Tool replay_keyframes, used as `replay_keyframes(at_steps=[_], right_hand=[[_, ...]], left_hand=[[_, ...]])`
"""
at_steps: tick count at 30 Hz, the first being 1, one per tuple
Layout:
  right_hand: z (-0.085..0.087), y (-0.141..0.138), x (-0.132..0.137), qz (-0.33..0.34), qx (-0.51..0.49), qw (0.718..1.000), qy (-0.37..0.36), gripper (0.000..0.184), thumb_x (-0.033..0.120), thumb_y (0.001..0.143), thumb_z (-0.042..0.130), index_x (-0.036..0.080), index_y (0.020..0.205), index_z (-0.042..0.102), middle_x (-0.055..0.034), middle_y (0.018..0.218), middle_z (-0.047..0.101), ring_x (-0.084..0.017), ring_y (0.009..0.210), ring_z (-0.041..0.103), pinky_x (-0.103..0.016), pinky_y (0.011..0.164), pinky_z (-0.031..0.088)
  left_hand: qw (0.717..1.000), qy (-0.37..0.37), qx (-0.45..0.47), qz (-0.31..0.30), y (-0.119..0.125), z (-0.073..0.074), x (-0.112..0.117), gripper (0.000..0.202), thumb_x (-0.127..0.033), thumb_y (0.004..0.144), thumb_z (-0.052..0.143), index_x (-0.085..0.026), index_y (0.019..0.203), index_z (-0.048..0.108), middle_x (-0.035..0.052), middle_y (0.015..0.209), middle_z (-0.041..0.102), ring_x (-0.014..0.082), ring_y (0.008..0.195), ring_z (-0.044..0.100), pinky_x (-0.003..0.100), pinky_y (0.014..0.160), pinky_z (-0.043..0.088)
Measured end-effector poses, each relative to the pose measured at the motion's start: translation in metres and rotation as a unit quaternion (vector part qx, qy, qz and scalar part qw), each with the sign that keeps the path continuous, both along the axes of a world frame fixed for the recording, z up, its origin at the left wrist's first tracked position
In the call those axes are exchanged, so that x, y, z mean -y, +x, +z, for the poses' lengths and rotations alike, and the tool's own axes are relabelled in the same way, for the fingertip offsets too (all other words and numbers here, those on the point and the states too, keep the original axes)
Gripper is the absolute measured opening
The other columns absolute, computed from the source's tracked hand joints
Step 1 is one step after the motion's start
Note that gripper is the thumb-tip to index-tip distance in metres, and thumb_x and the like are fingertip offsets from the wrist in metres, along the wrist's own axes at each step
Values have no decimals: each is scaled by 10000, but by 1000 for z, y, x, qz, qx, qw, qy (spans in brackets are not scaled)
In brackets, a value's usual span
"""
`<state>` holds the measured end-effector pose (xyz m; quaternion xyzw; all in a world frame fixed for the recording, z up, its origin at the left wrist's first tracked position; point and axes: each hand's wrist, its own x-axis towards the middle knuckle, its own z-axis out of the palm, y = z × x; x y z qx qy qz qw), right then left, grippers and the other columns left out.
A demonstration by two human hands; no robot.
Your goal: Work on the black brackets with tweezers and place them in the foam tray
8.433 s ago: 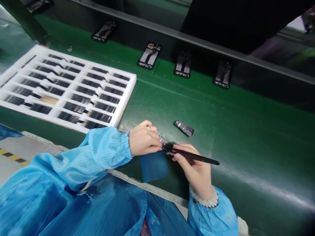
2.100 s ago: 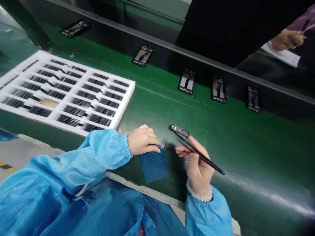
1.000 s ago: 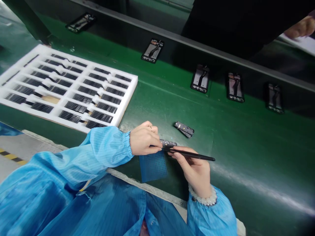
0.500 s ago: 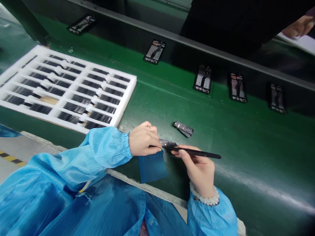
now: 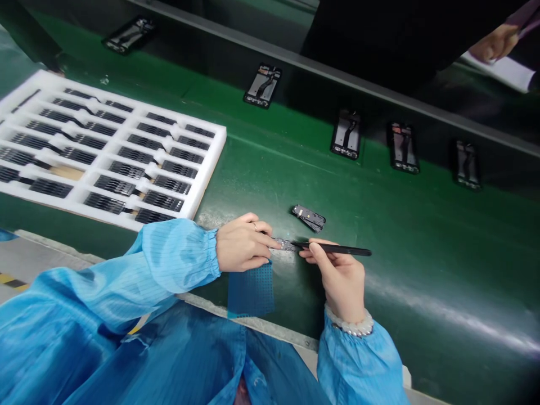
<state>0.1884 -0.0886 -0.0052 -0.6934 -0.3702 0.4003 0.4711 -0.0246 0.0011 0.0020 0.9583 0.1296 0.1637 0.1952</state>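
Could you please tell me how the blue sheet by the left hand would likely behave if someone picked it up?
The blue sheet shows hardly any thickness at its edges, so it would probably bend easily and feel light. Lying flat, it seems unlikely to roll or tip.

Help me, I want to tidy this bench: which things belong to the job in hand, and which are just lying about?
In hand:
small part under the left hand's fingers
black tool in the right hand, tip at that part

Apparently lying about:
similar parts, just beyond
white tray of dark strips
five phone-like frames

Unclear: blue sheet
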Motion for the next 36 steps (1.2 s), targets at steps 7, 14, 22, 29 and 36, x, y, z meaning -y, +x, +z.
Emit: replay_keyframes(at_steps=[7, 14, 22, 29, 36], right_hand=[[1, -1, -1, 4, -2, 1000, -6, 285, 402, 721, 717, 154, 861, 717, -55, 661, 733, -189, 621, 709, -307, 582, 594], [2, -2, -1, 6, -1, 1000, -5, 279, 399, 724, 713, 155, 860, 719, -53, 662, 735, -191, 624, 711, -309, 580, 597], [1, -2, -2, 1, -11, 1000, -8, 265, 386, 719, 721, 160, 859, 717, -49, 664, 736, -178, 625, 711, -286, 583, 594], [1, -1, 0, -2, -13, 1000, -4, 252, 371, 720, 724, 164, 863, 718, -43, 664, 736, -165, 621, 708, -266, 585, 587], [0, -1, 0, -2, -5, 1000, -5, 262, 381, 714, 721, 164, 862, 716, -40, 664, 736, -168, 622, 709, -272, 588, 587]], left_hand=[[1000, -7, -15, 3, 0, 0, 0, 180, -275, 880, 542, -221, 777, 679, -19, 1070, 697, 158, 998, 549, 345, 834, 315], [1000, -11, -9, 4, 0, 0, 0, 182, -272, 884, 541, -214, 765, 665, -41, 1084, 696, 159, 986, 548, 339, 822, 295], [1000, -13, -13, 2, 0, 1, -1, 187, -271, 891, 529, -212, 773, 661, -31, 1099, 692, 164, 988, 547, 338, 830, 288], [1000, -15, -10, 2, 0, 0, -1, 185, -268, 888, 533, -210, 774, 666, -33, 1098, 692, 164, 982, 551, 339, 829, 288], [1000, -14, -16, 3, 0, 1, -1, 202, -275, 896, 519, -213, 777, 669, -33, 1105, 690, 161, 993, 551, 337, 839, 286]])
